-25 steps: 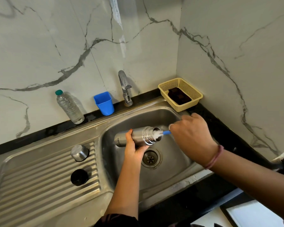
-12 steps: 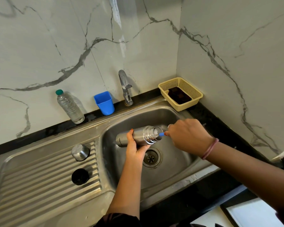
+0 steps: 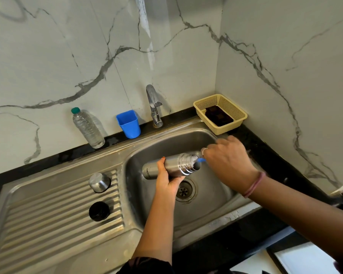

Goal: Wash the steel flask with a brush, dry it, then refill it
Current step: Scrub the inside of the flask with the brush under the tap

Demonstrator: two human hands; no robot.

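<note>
Left hand [image 3: 167,177] wrapping steel flask [image 3: 172,167] mid-body, horizontal over sink [image 3: 222,196]; right hand [image 3: 226,159] pinching brush [image 3: 200,160] at mouth. Flask likely rigid, wet-slippery: body grip looking safest.

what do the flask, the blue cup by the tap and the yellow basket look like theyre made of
Flask: brushed steel by its look, with a grey satin sheen, soft highlights and a ridged threaded neck.
Blue cup: probably plastic; an even, opaque blue with a dull gloss and thin walls.
Yellow basket: likely moulded plastic; pale yellow with fine perforated mesh sides and a solid rim.
</note>
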